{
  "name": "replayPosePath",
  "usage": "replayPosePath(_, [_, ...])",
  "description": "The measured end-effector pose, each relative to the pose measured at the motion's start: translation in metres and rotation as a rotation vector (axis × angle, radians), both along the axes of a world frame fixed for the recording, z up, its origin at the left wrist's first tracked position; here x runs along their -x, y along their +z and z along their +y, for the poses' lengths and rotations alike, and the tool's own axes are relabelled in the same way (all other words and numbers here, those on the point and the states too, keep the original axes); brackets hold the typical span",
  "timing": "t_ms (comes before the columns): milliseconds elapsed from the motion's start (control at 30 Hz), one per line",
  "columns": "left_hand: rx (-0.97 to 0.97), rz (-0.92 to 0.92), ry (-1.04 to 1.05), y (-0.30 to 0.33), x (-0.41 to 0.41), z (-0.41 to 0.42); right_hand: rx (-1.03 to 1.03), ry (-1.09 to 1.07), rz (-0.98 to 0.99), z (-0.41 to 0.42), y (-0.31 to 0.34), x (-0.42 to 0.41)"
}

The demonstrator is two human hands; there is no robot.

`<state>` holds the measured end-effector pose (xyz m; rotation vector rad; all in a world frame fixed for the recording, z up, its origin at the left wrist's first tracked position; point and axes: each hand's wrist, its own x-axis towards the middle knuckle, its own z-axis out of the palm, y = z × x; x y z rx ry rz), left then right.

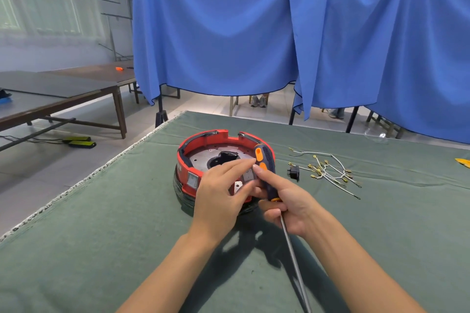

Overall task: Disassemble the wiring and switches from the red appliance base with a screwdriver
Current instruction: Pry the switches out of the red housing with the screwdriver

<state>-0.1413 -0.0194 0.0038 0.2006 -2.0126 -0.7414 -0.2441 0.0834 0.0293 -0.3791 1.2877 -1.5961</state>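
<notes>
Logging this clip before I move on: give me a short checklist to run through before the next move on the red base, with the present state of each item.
1. Screwdriver in hand: ok, the right hand grips it where handle meets shaft.
2. Tip aimed at the work: not ok, the shaft points back toward the person and the handle points at the red base.
3. Base steadied: ok, the left hand rests on its near rim.
4. Removed wires out of the way: ok, they lie on the green cloth to the right.
5. Switch on the base wall removed: not ok, it sits in place.
6. Next screw located: cannot tell, the hands hide that spot.
</notes>
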Motion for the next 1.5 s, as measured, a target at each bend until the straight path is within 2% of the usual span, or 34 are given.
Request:
replayPosePath(200, [0.265,-0.075,0.039,-0.005,0.001,-0.002,0.007,0.017,-0.031,0.010,-0.002,0.008])
replayPosePath(367, [0.313,-0.167,0.066,-0.009,0.002,0.004,-0.030,-0.072,0.008,0.020,-0.006,0.018])
replayPosePath(433, [0.361,-0.225,0.140,-0.011,0.002,0.006,-0.092,-0.181,0.084,0.023,-0.010,0.029])
replayPosePath(567, [0.396,-0.374,0.447,-0.012,0.003,0.009,-0.297,-0.526,0.378,0.032,-0.021,0.064])
replayPosePath(700, [0.360,-0.480,0.564,-0.016,0.003,0.002,-0.387,-0.754,0.411,0.041,-0.033,0.092])
replayPosePath(800, [0.368,-0.489,0.572,-0.017,0.004,0.000,-0.342,-0.837,0.465,0.043,-0.032,0.103])
replayPosePath(933, [0.351,-0.459,0.571,-0.014,0.004,-0.004,-0.312,-0.799,0.461,0.038,-0.034,0.099])
replayPosePath(1067, [0.280,-0.402,0.457,-0.010,0.000,-0.009,-0.241,-0.703,0.430,0.033,-0.024,0.083])
replayPosePath(1200, [0.155,-0.330,0.399,-0.004,-0.009,-0.025,-0.108,-0.780,0.429,0.033,0.000,0.069])
replayPosePath(1333, [0.146,-0.438,0.363,-0.008,-0.019,-0.032,-0.104,-0.846,0.444,0.034,0.009,0.060])
replayPosePath(1433, [0.183,-0.422,0.357,-0.011,-0.018,-0.032,-0.083,-0.889,0.361,0.033,0.006,0.056])
replayPosePath(1500, [0.196,-0.413,0.358,-0.011,-0.016,-0.031,0.026,-0.900,0.245,0.034,0.006,0.053])
